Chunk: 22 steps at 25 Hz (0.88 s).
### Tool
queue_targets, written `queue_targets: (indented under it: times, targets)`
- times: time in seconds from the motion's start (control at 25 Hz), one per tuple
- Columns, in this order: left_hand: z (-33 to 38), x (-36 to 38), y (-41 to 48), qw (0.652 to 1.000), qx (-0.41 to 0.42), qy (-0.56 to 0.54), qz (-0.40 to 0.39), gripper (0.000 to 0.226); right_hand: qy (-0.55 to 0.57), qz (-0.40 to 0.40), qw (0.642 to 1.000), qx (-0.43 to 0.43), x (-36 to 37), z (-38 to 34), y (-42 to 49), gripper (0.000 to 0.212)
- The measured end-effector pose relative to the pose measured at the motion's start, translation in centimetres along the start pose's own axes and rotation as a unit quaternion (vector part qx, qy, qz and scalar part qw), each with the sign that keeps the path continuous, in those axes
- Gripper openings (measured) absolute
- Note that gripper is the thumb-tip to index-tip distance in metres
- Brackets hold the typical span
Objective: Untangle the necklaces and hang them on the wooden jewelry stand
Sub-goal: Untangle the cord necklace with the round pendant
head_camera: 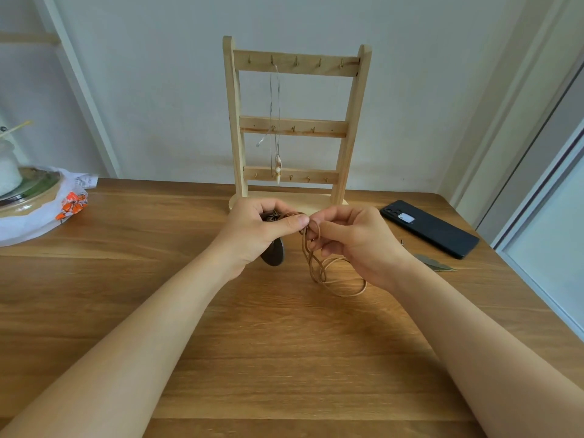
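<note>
Centre frame, just before the wooden jewelry stand (294, 124): your left hand (252, 229) grips the tangled brown cord necklace (319, 267) near its dark pendant (274, 254), and your right hand (354, 238) pinches the loops. Risk: pulling the hands apart would likely tighten the knot, and slack lying on the surface (284, 343) may snag.

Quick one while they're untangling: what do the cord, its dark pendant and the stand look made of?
The cord: tan, matte, thin strands, likely leather or an imitation. The pendant: dark grey, dull oval, maybe stone or wood; cannot tell. The stand: pale, unvarnished-looking wood with visible grain; its hooks look like brass-toned metal.
</note>
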<state>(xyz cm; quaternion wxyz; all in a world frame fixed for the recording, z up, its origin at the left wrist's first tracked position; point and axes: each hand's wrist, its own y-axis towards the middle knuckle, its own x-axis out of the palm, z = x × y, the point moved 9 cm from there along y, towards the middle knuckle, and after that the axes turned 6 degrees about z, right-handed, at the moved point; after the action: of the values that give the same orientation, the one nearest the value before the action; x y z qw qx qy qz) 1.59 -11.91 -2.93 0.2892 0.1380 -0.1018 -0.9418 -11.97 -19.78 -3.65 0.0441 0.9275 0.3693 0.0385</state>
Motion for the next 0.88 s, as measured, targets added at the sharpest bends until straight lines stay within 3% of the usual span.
queue_targets:
  times: [0.12,0.24,0.44,0.6,0.88]
  targets:
    - [0.3,0.5,-0.2,1.000,0.019,-0.010,-0.023,0.015,-0.035,-0.001,0.999,-0.002,0.1,0.2,-0.2,0.011]
    - [0.6,0.6,-0.2,0.999,0.011,-0.025,-0.027,0.008,-0.050,0.016,0.998,-0.016,-0.1,-0.2,-0.1,0.001]
    - [0.9,0.8,-0.5,0.999,-0.005,-0.018,-0.048,0.036,-0.027,0.061,0.998,-0.011,-1.3,-0.3,0.2,0.012]
    - [0.9,1.1,-0.5,0.998,-0.012,-0.015,-0.066,0.015,0.060,0.044,0.996,0.054,-0.9,0.4,0.6,0.028]
    - [1.1,0.7,-0.4,0.998,0.018,0.033,-0.053,0.008,-0.006,-0.027,0.999,0.040,-0.1,0.3,0.2,0.008]
